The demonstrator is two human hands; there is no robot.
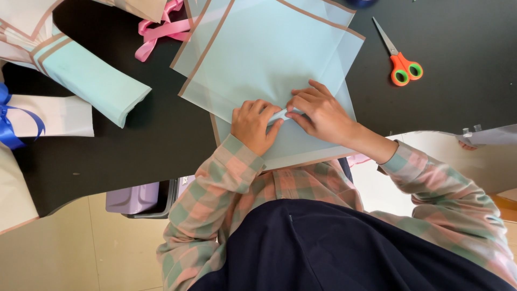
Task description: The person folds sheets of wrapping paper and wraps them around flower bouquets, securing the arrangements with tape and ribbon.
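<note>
A stack of light blue translucent paper sheets (pixel 264 48) with brown borders lies on the black table (pixel 134 145) in front of me. My left hand (pixel 252 126) and my right hand (pixel 320 113) meet near the sheets' near edge. Together they pinch a small fold of the light blue paper (pixel 282 114) between fingers and thumbs. My sleeves are pink and green plaid.
Scissors (pixel 401 63) with orange and green handles lie to the right. A pink ribbon (pixel 159 31) lies at the top, a rolled light blue sheet (pixel 91 81) at the left, a blue ribbon (pixel 7 123) on white paper (pixel 59 116) further left. A purple box (pixel 132 197) sits below the table edge.
</note>
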